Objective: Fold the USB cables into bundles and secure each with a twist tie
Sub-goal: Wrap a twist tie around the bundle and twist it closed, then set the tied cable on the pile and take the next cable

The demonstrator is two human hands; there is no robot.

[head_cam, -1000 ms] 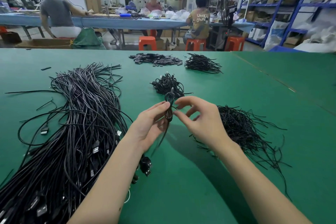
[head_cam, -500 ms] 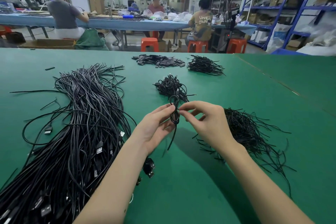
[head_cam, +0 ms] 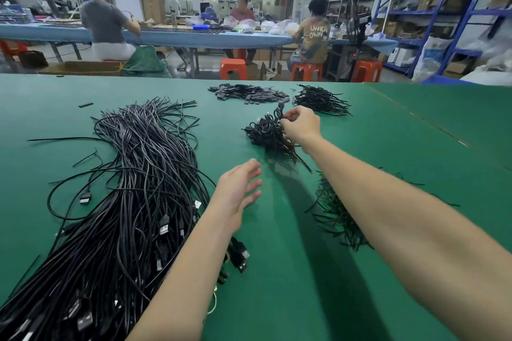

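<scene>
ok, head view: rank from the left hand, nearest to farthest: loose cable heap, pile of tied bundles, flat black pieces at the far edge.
From the left hand:
1. Loose cable heap, right beside it, to its left.
2. Pile of tied bundles, ahead, under the right hand.
3. Flat black pieces, farthest, near the table's far edge.

Right forearm hides part of the twist ties.

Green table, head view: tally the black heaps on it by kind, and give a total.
Loose USB cable heap: 1
Finished cable bundle pile, where the right hand is setting a bundle: 1
Twist tie heaps: 2
Flat black pieces heap: 1
Total: 5
</scene>
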